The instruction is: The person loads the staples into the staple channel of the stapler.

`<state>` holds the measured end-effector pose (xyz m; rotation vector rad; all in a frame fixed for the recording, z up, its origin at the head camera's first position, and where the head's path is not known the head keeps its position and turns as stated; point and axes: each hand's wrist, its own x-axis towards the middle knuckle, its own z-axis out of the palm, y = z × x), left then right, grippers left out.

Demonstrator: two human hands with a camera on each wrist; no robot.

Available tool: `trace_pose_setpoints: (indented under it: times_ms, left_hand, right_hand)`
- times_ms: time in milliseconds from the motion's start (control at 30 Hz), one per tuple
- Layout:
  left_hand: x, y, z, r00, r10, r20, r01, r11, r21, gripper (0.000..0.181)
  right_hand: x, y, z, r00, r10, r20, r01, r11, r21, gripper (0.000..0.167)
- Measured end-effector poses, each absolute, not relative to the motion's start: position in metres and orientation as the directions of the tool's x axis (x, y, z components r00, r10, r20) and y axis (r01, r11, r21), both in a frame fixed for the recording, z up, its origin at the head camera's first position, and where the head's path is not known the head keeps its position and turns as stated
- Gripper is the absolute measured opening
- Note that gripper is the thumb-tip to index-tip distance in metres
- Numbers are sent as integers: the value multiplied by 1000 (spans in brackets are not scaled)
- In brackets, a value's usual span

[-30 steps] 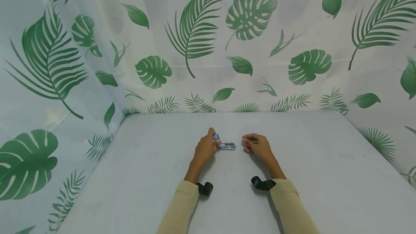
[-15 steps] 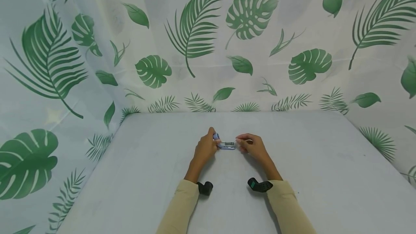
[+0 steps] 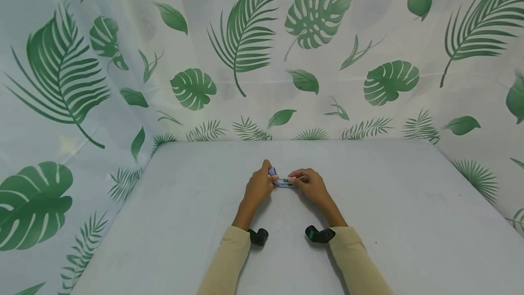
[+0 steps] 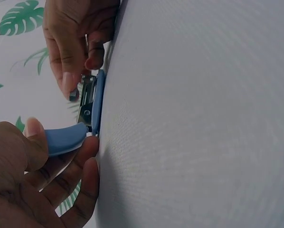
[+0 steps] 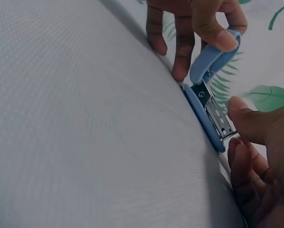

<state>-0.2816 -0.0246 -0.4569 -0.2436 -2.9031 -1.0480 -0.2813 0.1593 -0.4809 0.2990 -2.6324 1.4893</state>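
A small blue stapler (image 3: 282,183) rests on the table with its top lifted back. My left hand (image 3: 259,185) grips the raised top cover (image 4: 67,138), thumb on one side, while its other fingers reach down by the hinge. The metal magazine (image 5: 218,114) lies exposed above the blue base (image 5: 201,116). At the stapler's front end is my right hand (image 3: 315,186). Its thumb and finger pinch a short grey strip of staples (image 4: 74,95), held right beside the magazine in the left wrist view. In the right wrist view the thumb and fingers hide that strip.
A white cloth-covered table (image 3: 184,222) spreads around both hands. Behind and to the left hangs a white curtain (image 3: 262,108) printed with green leaves. Black wrist cameras (image 3: 259,237) sit at both sleeve cuffs.
My right hand has moved left, from a gap beside the stapler to over its front end. My left hand has stayed in place, still gripping the raised cover.
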Motion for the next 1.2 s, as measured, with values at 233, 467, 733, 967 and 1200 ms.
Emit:
trace_pose_setpoints:
  times_ms: [233,467,733,967,1200]
  left_hand:
    - [-281,-25,-458,-987,120,111,163,760,629,24]
    - [-281,-25,-458,-985,122,122,172,760,627,24]
    - [-281,-25,-458,-986,124,110,166,752,638,24]
    - [-281,-25,-459,-986,121,111,164,751,640,23]
    - [-280,-26,-458,-985,122,120,170,752,637,23]
  right_hand:
    - [-280,155,-481,-974,-104,202,-224,596,-771,19]
    - [-280,151,-483,-980,-60,190,-183,642,-744,17]
    - [-279,150,-484,-974,-52,219,-198,666,-719,17]
    - [-278,151,-485,-962,-77,262,-243,677,-694,16]
    - [-279,150,-483,-978,-54,201,-182,686,-705,16]
